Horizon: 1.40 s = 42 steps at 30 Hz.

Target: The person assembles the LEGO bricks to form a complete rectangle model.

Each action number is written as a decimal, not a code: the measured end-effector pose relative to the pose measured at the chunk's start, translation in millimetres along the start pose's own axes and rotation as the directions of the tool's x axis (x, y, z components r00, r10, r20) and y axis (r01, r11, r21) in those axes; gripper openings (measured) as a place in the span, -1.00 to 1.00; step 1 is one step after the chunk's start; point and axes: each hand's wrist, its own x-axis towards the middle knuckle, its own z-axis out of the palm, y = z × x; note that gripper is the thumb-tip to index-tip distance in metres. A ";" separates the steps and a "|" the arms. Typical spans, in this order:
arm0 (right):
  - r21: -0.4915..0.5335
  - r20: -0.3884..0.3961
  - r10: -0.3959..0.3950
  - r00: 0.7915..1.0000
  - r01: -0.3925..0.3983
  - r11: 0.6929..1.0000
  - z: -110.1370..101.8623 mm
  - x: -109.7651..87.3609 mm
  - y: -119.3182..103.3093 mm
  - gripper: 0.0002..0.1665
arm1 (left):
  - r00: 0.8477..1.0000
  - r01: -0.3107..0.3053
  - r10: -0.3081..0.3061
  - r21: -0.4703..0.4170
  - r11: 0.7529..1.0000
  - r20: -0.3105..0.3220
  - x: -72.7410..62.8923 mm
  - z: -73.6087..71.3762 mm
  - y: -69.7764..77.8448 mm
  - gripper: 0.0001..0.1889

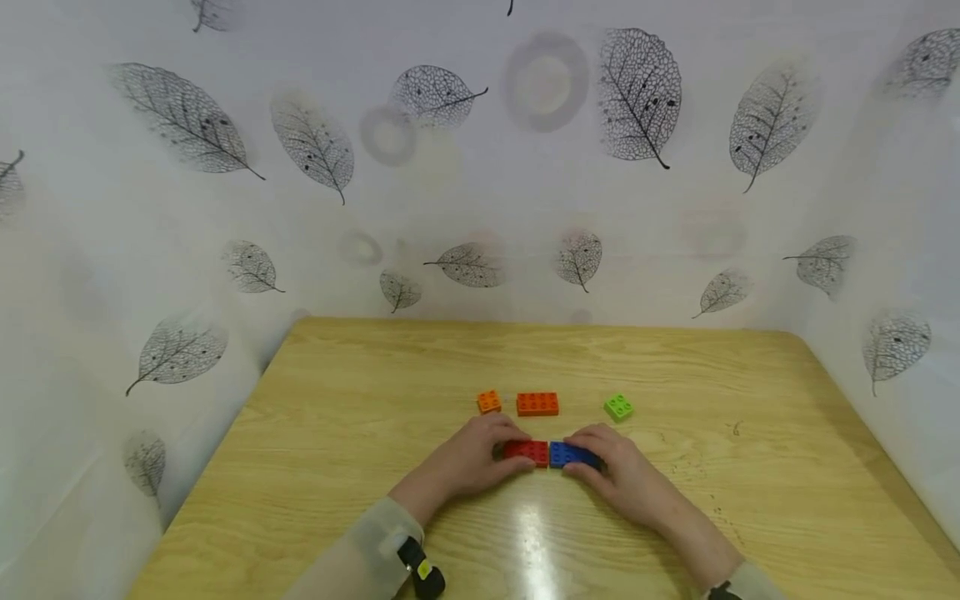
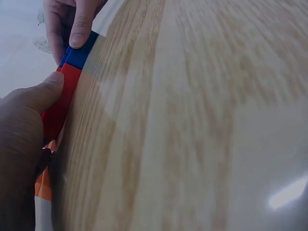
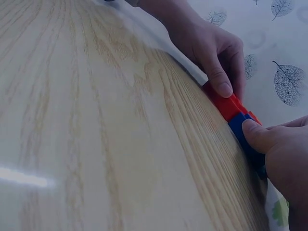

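Note:
On the table, a red toy brick [image 1: 531, 452] and a blue toy brick [image 1: 567, 455] lie end to end in one line, their short ends touching or nearly so. My left hand [image 1: 480, 458] grips the red brick between thumb and fingers from its left side. From the right, my right hand [image 1: 622, 475] holds the blue brick the same way, thumb on the near side. In the left wrist view the thumb presses the near face of the red brick [image 2: 62, 98], and the blue brick [image 2: 82, 53] meets its end. The outer ends of both bricks are partly hidden by the fingers.
Behind the hands lie a small orange brick [image 1: 489, 402], a longer orange-red brick [image 1: 537, 404] and a small green brick [image 1: 618, 407]. The wooden table [image 1: 337, 375] ends at a white leaf-patterned sheet [image 1: 480, 192] at the back and sides.

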 end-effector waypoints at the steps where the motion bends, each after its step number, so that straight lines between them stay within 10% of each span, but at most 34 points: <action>1: -0.003 0.002 0.001 1.000 -0.001 1.000 0.2 0.6 -0.2 -0.58 | 1.000 0.000 0.000 -0.006 1.000 -0.003 -0.1 0.1 -0.5 -0.54; 27: 0.036 0.075 0.134 0.988 -0.137 0.990 -21.1 20.9 -10.3 -0.41 | 0.994 0.065 -0.079 -0.188 0.980 -0.071 0.0 4.8 -3.7 -0.62; 42: 0.017 0.054 0.063 0.997 -0.064 0.998 -23.2 63.3 6.6 -0.41 | 0.993 0.084 -0.099 -0.211 0.974 -0.061 3.0 8.5 -10.4 -0.60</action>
